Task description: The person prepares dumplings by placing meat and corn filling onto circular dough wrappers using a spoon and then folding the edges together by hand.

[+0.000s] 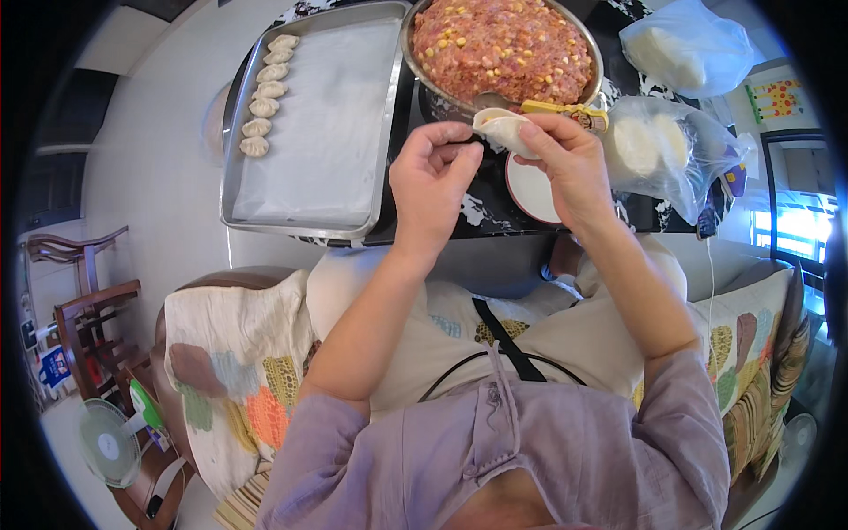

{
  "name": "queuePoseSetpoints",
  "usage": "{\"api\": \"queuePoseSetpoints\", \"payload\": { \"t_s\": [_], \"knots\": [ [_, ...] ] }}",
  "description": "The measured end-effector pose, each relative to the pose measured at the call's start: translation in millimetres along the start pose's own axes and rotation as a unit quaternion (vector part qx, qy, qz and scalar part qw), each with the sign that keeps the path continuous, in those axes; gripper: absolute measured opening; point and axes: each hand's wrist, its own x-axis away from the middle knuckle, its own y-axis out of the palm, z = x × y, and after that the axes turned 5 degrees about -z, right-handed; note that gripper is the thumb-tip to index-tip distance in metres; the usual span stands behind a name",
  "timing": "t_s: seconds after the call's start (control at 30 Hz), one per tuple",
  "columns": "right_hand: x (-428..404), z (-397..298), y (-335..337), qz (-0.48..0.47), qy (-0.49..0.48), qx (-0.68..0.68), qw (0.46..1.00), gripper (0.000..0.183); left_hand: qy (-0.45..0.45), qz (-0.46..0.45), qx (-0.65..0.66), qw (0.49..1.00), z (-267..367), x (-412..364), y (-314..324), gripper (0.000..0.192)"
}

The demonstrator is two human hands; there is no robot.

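My right hand (573,165) pinches a dumpling (501,132), its wrapper folded over with a bit of filling showing at the upper left edge. Just left of it, my left hand (434,182) holds nothing; thumb and forefinger are apart and the other fingers curl in. Beyond both hands stands a metal bowl (407,50) heaped with minced-meat filling (497,50) dotted with corn kernels. A spoon (491,100) rests at its near edge, beside a yellow handle (556,108). Under my right hand lies a red-rimmed white plate (532,189), partly hidden.
On the left, a metal tray (318,132) carries several pleated dumplings (265,107) along its left side. Two plastic bags of pale dough (686,53) (652,146) sit at the right of the black-and-white table (430,222). A fan (109,442) stands at lower left.
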Motion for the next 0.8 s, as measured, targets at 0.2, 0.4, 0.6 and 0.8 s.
{"api": "queuePoseSetpoints", "payload": {
  "t_s": [0.2, 0.4, 0.6, 0.8],
  "knots": [
    [0.2, 2.1, 0.6, -0.01, -0.017, 0.004, 1.0, 0.026, 0.103, 0.002, -0.064, 0.993, -7.8, 2.4, 3.7, 0.022],
    [1.4, 3.3, -0.7, -0.016, -0.017, 0.034, 0.999, 0.024, 0.11, 0.015, -0.088, 0.99, -7.5, 3.2, 4.1, 0.02],
    [-2.0, 3.2, -4.7, -0.062, -0.129, 0.184, 0.973, 0.019, 0.194, 0.021, -0.256, 0.947, -0.3, 2.3, 1.7, 0.016],
    [-6.3, -12.9, -16.3, -0.135, -0.143, 0.279, 0.94, 0.016, 0.259, -0.044, -0.339, 0.903, 5.2, -2.7, -3.2, 0.01]
  ]
}}
